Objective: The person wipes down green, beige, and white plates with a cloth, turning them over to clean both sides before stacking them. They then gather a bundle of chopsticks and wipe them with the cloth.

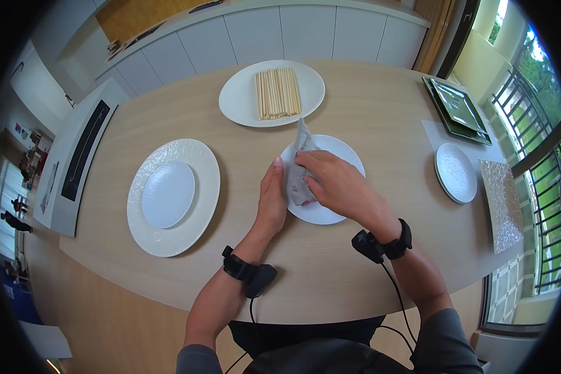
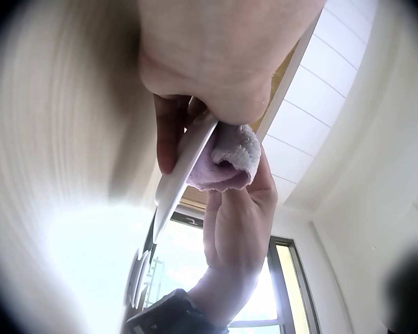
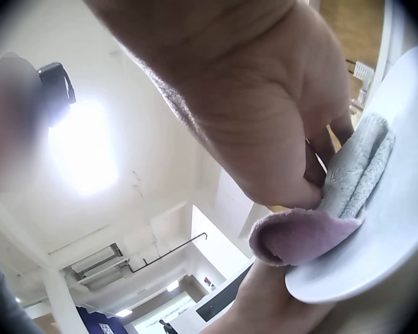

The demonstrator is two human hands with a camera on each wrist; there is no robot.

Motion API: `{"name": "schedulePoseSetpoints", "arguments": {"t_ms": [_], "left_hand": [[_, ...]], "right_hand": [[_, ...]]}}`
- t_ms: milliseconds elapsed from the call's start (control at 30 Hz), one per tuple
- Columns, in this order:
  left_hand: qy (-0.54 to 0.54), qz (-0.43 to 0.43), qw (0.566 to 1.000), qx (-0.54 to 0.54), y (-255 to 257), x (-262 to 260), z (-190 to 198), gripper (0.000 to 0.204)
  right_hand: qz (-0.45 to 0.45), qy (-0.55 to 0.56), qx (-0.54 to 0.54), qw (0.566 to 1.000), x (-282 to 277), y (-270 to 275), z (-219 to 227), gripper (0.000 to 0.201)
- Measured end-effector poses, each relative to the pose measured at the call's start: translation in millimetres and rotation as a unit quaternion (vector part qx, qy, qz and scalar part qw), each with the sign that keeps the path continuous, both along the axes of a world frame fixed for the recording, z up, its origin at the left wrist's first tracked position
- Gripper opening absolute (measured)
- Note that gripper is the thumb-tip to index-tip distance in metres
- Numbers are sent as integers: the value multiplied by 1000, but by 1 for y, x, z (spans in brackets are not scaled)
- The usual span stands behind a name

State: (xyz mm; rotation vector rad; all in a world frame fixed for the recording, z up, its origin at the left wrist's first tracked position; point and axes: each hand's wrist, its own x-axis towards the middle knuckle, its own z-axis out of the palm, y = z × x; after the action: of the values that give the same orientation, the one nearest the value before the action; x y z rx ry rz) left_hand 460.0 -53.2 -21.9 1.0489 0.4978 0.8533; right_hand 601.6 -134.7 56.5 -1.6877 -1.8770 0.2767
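Note:
A small white plate [image 1: 340, 149] is held at its left edge by my left hand [image 1: 272, 202], whose fingers go under the rim in the left wrist view. My right hand [image 1: 346, 187] grips a folded grey cloth [image 1: 300, 181] and presses it on the plate's face. The cloth's purple underside [image 3: 299, 240] shows curled in the right wrist view, lying against the plate [image 3: 376, 257].
A large cream plate [image 1: 206, 168] with a smaller white plate [image 1: 168, 194] stands at left. An oval plate [image 1: 237, 93] bears wooden sticks [image 1: 277, 93] at the back. At right are green square plates [image 1: 461, 106], small white plates [image 1: 456, 173] and a textured rectangular plate [image 1: 502, 206].

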Motion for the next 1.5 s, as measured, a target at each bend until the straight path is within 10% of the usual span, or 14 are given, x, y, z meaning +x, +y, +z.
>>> {"name": "schedulePoseSetpoints", "arguments": {"t_ms": [1500], "left_hand": [[15, 18, 1000, -5, -2, 1, -2, 52]], "right_hand": [[56, -12, -61, 996, -4, -9, 7, 20]]}}
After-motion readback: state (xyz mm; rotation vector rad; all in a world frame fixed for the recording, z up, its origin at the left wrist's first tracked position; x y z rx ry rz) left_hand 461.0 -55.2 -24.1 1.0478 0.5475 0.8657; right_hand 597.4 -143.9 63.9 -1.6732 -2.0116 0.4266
